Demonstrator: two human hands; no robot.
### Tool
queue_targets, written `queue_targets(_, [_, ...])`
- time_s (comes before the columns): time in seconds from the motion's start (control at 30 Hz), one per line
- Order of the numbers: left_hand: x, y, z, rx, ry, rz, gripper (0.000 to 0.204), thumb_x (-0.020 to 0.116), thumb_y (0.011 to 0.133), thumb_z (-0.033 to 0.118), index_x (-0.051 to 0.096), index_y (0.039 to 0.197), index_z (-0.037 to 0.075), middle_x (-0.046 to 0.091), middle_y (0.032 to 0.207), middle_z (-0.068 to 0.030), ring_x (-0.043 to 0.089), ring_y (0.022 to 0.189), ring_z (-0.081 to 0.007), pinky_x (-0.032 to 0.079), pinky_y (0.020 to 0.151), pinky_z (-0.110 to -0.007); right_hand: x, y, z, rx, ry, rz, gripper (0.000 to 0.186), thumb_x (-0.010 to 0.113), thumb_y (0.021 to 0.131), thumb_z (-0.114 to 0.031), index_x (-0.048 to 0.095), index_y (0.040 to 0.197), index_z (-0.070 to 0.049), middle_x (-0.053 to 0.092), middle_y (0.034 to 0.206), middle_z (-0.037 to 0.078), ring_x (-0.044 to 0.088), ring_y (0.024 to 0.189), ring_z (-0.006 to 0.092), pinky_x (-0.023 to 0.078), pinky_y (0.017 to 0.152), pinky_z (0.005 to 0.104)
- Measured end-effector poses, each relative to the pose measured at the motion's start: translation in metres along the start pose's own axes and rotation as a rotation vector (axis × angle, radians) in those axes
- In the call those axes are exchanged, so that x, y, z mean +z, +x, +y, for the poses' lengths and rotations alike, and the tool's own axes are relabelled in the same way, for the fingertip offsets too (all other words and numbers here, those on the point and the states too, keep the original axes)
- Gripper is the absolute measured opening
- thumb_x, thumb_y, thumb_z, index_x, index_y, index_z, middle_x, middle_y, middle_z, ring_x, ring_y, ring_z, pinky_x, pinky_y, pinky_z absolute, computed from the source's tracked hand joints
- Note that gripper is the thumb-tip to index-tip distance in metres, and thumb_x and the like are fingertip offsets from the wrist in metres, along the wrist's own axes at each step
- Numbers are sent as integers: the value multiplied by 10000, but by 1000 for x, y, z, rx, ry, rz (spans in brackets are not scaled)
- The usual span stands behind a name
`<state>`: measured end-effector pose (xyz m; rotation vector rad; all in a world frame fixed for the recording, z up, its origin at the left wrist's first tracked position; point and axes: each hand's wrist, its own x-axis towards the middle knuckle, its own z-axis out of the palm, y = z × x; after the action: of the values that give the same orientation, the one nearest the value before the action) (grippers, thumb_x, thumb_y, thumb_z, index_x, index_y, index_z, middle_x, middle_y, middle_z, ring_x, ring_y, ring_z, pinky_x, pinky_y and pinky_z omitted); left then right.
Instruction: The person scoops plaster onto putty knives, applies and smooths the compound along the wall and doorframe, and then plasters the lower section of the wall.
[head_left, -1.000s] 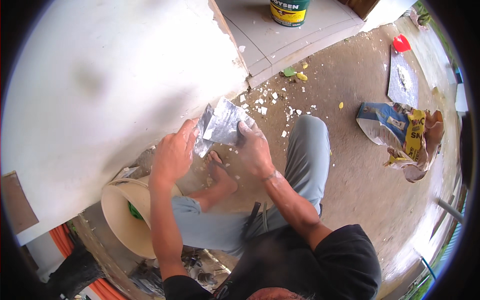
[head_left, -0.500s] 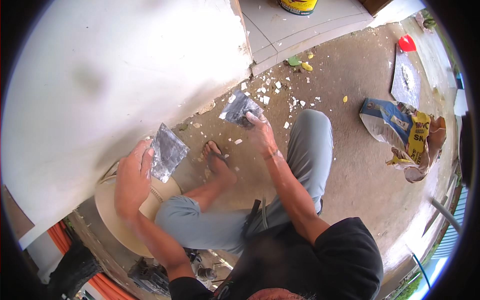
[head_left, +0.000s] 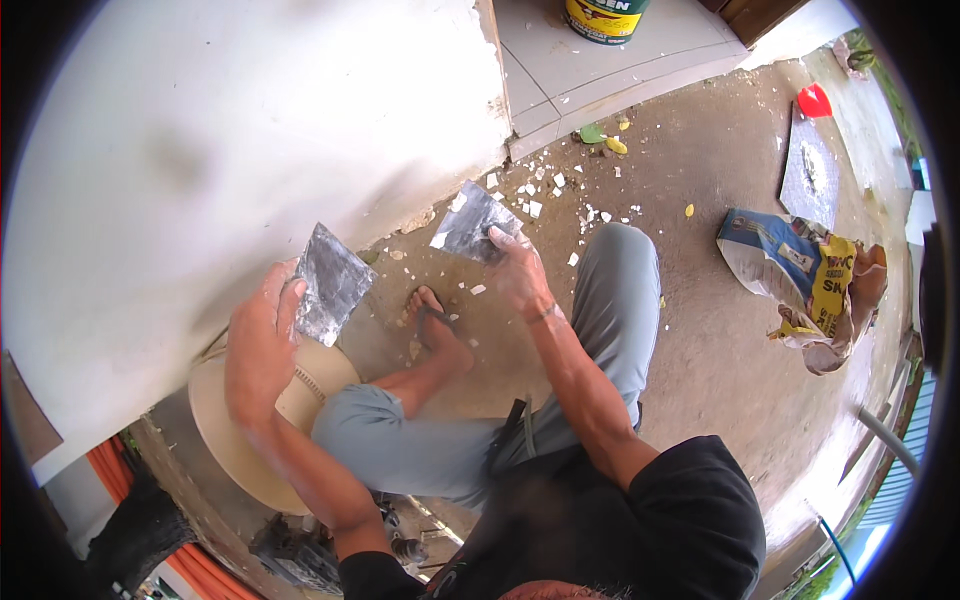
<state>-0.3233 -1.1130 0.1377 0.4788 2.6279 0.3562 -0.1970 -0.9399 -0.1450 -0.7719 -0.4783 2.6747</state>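
Note:
My left hand grips a square metal scraper plate, grey and smeared with white residue, held low beside the white wall. Farther right and a little higher, my right hand pinches a second grey, white-flecked plate with the thumb on top, above the floor strewn with white chips. The two plates are apart. A cream bucket stands under my left forearm.
A green-and-yellow paint can sits on a tiled step. To the right lie a torn paper sack, a grey board and a red plastic item. Orange hoses or cloth show at lower left.
A second ago the plates met near the middle. My left hand has since moved left and down, away from the right hand, then slightly up; the right plate has shifted a little.

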Motion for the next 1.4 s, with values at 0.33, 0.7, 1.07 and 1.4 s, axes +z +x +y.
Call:
queue_targets(0.33, [-4, 1, 11, 30, -139, 42, 299, 497, 1014, 245, 578, 1141, -14, 495, 704, -85, 457, 585, -147, 422, 547, -313, 6, -18, -26, 23, 90, -32, 384, 567, 935, -83, 513, 1301, 17, 611, 1253, 103, 596, 1156, 204, 455, 1030, 357])
queue_targets(0.7, [-12, -67, -8, 90, -707, 393, 212, 538, 988, 211, 586, 992, 5, 594, 812, -39, 554, 653, -112, 434, 619, -264, 20, -20, -35, -209, -530, -79, 296, 588, 894, -165, 620, 1141, -4, 653, 1006, 39, 594, 824, 108, 460, 714, 252])
queue_targets(1.07, [-15, 1, -22, 577, -1015, 921, 258, 604, 963, 167, 503, 1125, -7, 639, 963, -108, 650, 743, -215, 427, 668, -298, 92, 9, 33, -860, -744, -28, 384, 418, 991, -56, 503, 1348, 55, 606, 1254, 173, 554, 1162, 280, 441, 1021, 420])
queue_targets(1.4, [24, 34, -60, 461, -983, 1220, 343, 613, 965, 238, 427, 1070, -31, 645, 858, -182, 645, 676, -201, 415, 581, -260, 156, 60, 159, -1242, -1153, 263, 554, 418, 870, 101, 372, 1422, 72, 301, 1485, 290, 352, 1349, 398, 308, 1129, 488])
